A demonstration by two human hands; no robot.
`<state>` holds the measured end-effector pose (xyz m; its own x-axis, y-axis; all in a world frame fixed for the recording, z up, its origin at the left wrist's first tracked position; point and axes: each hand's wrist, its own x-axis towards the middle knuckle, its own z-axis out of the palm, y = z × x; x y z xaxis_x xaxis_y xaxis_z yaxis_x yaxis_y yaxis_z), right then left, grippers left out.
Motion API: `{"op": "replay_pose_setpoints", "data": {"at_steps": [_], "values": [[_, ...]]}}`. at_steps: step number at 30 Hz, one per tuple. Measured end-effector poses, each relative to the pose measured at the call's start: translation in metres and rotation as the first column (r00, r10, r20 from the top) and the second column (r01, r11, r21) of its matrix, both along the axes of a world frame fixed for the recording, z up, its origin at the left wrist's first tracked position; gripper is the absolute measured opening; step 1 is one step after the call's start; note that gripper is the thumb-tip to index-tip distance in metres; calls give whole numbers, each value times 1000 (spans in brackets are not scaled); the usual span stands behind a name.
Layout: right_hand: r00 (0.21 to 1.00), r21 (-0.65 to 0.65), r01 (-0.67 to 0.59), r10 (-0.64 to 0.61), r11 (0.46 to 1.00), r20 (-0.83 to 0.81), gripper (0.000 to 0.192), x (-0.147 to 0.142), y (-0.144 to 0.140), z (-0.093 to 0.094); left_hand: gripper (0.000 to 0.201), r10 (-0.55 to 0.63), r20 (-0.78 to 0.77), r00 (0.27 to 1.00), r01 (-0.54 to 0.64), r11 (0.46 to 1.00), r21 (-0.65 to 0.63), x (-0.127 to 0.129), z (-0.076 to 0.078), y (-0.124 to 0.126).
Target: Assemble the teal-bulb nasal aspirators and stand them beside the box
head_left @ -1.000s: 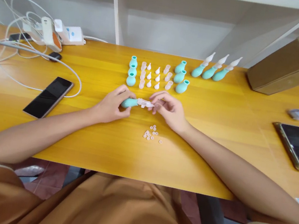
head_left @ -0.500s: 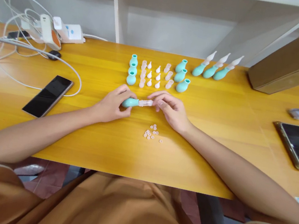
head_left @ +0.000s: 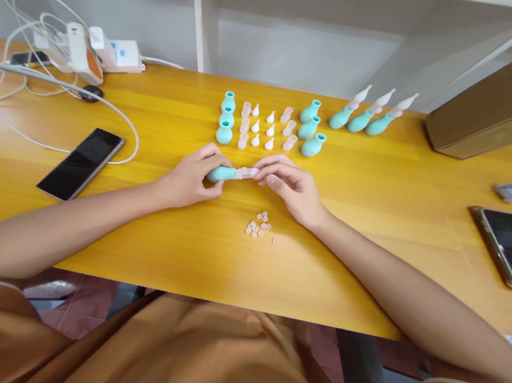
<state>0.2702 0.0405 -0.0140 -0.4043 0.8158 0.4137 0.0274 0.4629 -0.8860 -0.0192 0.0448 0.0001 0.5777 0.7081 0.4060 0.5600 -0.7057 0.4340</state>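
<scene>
Left hand (head_left: 190,178) grips the teal bulb (head_left: 220,174); right hand (head_left: 290,187) pinches the clear tube (head_left: 246,173), seating it; press straight.

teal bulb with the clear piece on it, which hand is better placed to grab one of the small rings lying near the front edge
Right, probably. The small rings lie just below the right hand, which pinches only the clear piece. The left hand wraps the teal bulb and sits farther off.
</scene>
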Motion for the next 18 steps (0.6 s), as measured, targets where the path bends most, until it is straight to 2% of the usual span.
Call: {"op": "replay_pose_setpoints", "data": {"at_steps": [5,8,12,15,18], "values": [[995,-12,-94,95,995,29,32,1,-2,1,29,-16,-7,1000,16,1000,19,0,-2,1],[994,24,-105,104,994,35,30,0,-3,0,30,-26,-7,1000,27,1000,17,0,-2,1],[996,164,-25,9,986,92,26,-2,-5,-1,32,-30,-6,1000,30,1000,1,1,-1,0],[981,316,16,-76,948,176,21,-3,-9,-3,31,0,22,1000,0,1000,-14,1,-1,0],[959,426,5,-125,905,255,33,-3,-12,-5,31,59,88,994,-51,994,-94,1,-2,1]]}}
